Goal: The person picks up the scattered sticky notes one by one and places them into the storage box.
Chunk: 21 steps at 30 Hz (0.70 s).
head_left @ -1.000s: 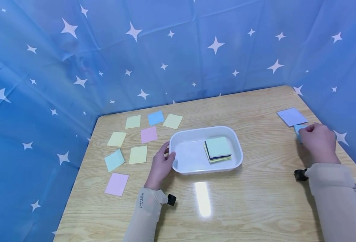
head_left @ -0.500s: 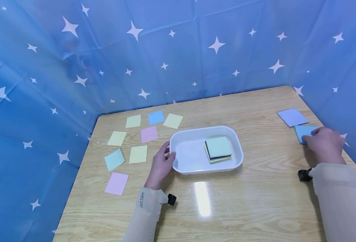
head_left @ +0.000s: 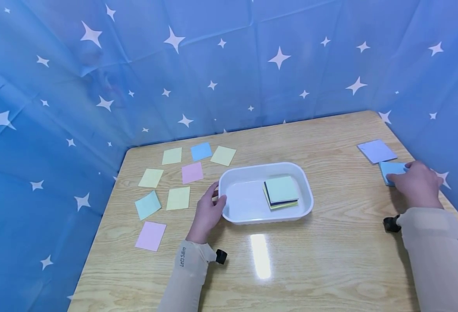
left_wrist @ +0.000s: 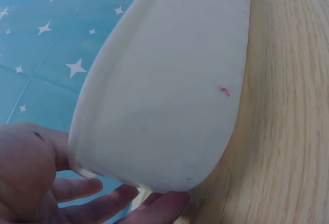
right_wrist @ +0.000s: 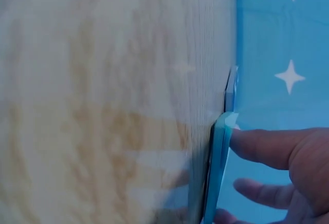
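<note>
In the head view my left hand (head_left: 207, 214) holds the left end of a white plastic tray (head_left: 240, 218). The left wrist view shows its thumb at the rim and fingertips against the outer end wall (left_wrist: 154, 106). A stack of sticky notes (head_left: 281, 189), pale green on top, lies inside the tray's right half. Over at the table's right edge my right hand (head_left: 420, 184) rests on a blue sticky note pad (head_left: 388, 168). Its thumb (right_wrist: 262, 144) touches the pad's face, and the other fingers are spread apart; the head view hides the pad's right part.
A purple pad (head_left: 377, 151) lies just behind the blue one. Several single notes are spread on the left, among them a pink note (head_left: 192, 173), a teal note (head_left: 148, 205) and a lilac note (head_left: 150, 236). A starred blue curtain (head_left: 229, 65) borders the wooden table (head_left: 314, 268).
My right hand has shifted slightly right across the blue pad, uncovering more of its left side, and then stays nearly still. The left hand and tray keep their places.
</note>
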{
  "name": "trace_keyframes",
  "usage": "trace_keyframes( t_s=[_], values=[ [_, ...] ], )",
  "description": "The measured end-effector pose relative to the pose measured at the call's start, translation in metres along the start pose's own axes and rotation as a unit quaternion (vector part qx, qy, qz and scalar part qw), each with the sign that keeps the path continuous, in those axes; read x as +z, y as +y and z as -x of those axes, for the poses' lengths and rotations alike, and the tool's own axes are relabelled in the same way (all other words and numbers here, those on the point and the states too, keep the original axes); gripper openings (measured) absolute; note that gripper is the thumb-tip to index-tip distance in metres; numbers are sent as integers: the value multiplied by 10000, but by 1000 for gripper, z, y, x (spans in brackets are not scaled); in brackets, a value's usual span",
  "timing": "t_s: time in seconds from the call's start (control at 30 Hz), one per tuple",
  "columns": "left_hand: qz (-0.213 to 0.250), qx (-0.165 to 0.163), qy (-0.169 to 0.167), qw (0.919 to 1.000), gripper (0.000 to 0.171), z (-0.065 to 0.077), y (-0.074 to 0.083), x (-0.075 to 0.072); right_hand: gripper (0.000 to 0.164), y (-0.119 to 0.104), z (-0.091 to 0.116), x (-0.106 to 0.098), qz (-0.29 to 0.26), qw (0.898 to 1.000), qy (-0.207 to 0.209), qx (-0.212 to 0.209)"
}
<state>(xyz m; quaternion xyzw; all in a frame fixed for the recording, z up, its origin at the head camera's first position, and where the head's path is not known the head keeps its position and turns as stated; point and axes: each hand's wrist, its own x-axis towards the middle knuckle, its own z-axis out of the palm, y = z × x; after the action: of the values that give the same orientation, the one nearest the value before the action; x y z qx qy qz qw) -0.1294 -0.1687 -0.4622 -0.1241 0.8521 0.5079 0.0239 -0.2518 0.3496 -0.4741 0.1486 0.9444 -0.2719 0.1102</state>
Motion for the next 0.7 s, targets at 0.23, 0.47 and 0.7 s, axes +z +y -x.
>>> trace_keyframes(
  t_s=[0.23, 0.47, 0.7],
  values=[
    [13, 146, -12, 9999, 54, 0, -2, 0, 97, 1, 1, -1, -333, 9985, -181, 405],
    [-28, 145, -26, 9999, 54, 0, 0, 0, 106, 1, 5, -2, -538, 9965, -276, 579],
    [-53, 101, -1, 9999, 53, 0, -1, 0, 100, 3, 10, -3, -895, 9949, -204, 425]
  ],
)
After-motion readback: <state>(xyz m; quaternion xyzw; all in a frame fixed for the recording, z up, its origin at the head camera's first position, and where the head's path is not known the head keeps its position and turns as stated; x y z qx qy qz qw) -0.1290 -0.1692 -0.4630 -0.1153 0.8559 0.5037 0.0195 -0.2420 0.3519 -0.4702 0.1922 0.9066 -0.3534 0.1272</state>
